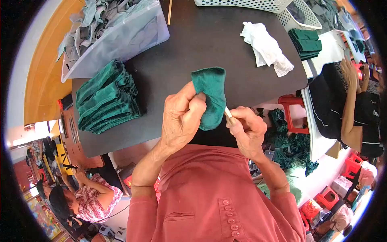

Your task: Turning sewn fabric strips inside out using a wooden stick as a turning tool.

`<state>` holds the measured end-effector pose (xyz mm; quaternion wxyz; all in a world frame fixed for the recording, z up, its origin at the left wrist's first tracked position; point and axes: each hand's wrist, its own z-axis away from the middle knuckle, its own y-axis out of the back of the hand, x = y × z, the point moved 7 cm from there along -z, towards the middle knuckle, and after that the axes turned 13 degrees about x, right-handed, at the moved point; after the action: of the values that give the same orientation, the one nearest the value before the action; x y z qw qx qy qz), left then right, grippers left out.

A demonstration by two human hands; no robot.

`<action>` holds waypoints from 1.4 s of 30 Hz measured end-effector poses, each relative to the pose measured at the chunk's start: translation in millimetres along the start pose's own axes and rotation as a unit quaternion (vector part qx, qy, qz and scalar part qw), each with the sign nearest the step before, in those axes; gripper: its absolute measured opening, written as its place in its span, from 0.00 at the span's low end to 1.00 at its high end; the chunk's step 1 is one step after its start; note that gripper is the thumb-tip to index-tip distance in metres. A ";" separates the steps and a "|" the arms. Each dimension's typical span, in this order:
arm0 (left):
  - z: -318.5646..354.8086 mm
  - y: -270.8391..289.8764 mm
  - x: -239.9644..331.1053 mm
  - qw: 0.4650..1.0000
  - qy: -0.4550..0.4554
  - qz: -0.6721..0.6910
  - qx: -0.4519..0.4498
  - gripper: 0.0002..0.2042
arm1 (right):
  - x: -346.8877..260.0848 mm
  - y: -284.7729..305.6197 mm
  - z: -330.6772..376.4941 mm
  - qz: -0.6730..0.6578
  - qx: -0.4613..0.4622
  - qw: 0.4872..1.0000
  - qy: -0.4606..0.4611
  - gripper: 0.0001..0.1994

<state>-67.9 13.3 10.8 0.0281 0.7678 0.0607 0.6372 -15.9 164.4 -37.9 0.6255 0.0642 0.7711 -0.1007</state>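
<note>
The green cloth (pixel 214 94) is held up over the near edge of the table (pixel 181 52), its left side pinched in the grip of the left hand (pixel 177 115); the grip of the right hand (pixel 248 131) pinches a slim pale stick (pixel 228 113), its far end meeting the cloth's right edge, inside or behind I cannot tell. A hard push could snag the fabric; a slack left pinch could drop it; no writing is legible on cloth or stick.

Dusty-red shirt (pixel 193 197), matching round buttons (pixel 231 221).
</note>
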 end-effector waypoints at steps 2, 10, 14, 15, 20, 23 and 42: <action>0.1 -0.6 -0.9 1.000 0.012 -0.004 0.011 0.09 | 0.2 1.1 0.3 -0.008 -0.002 1.000 -0.003 0.05; 10.6 -1.0 2.8 0.996 -0.032 -0.075 -0.022 0.03 | 0.8 0.4 0.8 0.024 0.006 1.000 -0.001 0.06; 8.4 3.0 6.3 0.996 -0.031 -0.081 0.006 0.03 | -9.0 -0.1 -0.1 0.075 -0.015 0.996 0.042 0.06; 9.0 2.1 9.6 0.992 -0.071 -0.107 -0.005 0.04 | -9.2 -1.4 -0.4 0.075 -0.015 0.996 0.042 0.06; 9.0 1.6 14.0 0.991 -0.082 -0.108 -0.001 0.07 | -8.2 -3.0 -2.5 0.044 0.004 0.998 0.040 0.06; 8.2 2.7 16.3 0.994 -0.069 -0.087 0.007 0.08 | -7.6 -1.2 -1.2 0.048 -0.025 0.998 0.042 0.05; 1.0 2.6 15.6 0.998 -0.062 -0.008 -0.021 0.10 | 7.1 1.7 -0.7 -0.104 -0.008 0.990 -0.097 0.05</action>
<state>-63.9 12.7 26.2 0.0530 0.8045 0.0520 0.5893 -17.7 166.0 -44.9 0.6837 -0.0315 0.7103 -0.1644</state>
